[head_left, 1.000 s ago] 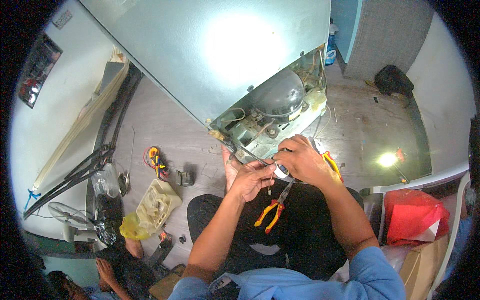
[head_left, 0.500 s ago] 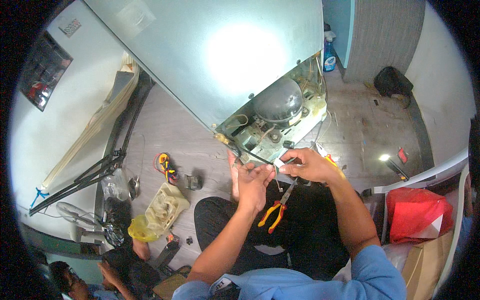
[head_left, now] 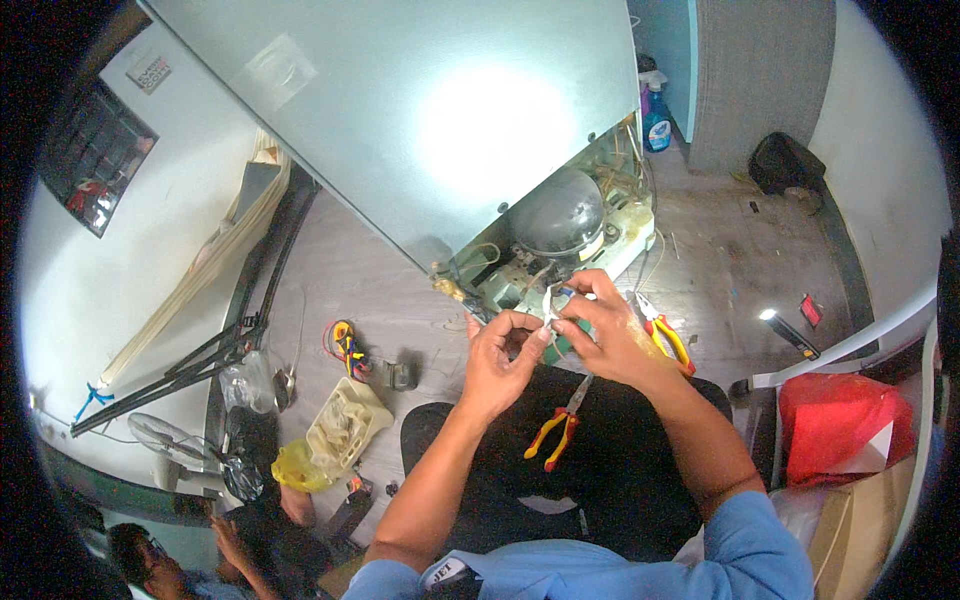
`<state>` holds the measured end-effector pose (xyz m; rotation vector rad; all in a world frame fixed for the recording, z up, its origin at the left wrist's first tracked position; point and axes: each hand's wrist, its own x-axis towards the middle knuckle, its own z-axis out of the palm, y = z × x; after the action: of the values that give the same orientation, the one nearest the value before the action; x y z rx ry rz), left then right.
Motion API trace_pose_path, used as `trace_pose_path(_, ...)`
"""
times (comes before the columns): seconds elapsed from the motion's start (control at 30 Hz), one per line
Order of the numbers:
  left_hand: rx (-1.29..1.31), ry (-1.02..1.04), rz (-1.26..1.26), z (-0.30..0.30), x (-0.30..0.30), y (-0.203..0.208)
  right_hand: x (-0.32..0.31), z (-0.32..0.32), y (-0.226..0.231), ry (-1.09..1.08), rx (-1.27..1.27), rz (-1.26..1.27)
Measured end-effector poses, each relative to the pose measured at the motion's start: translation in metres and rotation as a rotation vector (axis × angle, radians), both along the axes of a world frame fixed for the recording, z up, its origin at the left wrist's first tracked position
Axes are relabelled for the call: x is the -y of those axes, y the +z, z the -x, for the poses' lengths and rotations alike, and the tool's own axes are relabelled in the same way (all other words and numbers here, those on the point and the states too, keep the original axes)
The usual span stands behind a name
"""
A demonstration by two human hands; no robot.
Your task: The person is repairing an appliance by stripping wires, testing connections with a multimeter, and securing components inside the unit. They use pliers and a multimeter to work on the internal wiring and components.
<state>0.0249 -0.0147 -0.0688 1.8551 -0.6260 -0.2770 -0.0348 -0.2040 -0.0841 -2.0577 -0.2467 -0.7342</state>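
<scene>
White strip (head_left: 548, 303) is between the left hand (head_left: 500, 362) and the right hand (head_left: 615, 340), near the black compressor (head_left: 558, 215). The left grip is closed on it with thumb and forefinger; the right grip is bent beside it, but one cannot tell if it holds. Pliers (head_left: 552, 436) lie on dark trousers (head_left: 640, 460).

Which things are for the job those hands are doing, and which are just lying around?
Probably for the job:
white piece between left hand and right hand
black dome
pliers on the lap

Seemingly just lying around:
blue spray bottle
black bag
red bundle
</scene>
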Motion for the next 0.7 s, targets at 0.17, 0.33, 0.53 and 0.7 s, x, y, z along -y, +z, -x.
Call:
trace_pose_path(0.17, 0.048, 0.071, 0.045, 0.004, 0.002, -0.007, -0.001, -0.003, -0.003, -0.031, -0.135, -0.088)
trace_pose_path(0.33, 0.027, 0.129, 0.02, 0.003, 0.004, -0.008, -0.017, -0.012, -0.017, 0.092, -0.286, -0.504)
trace_pose_path(0.53, 0.023, 0.149, -0.126, 0.01, 0.009, 0.007, -0.013, -0.017, -0.022, 0.635, -0.372, -1.348)
trace_pose_path(0.7, 0.024, 0.12, -0.119, 0.015, 0.011, 0.008, -0.012, -0.012, -0.014, 0.624, -0.424, -1.214)
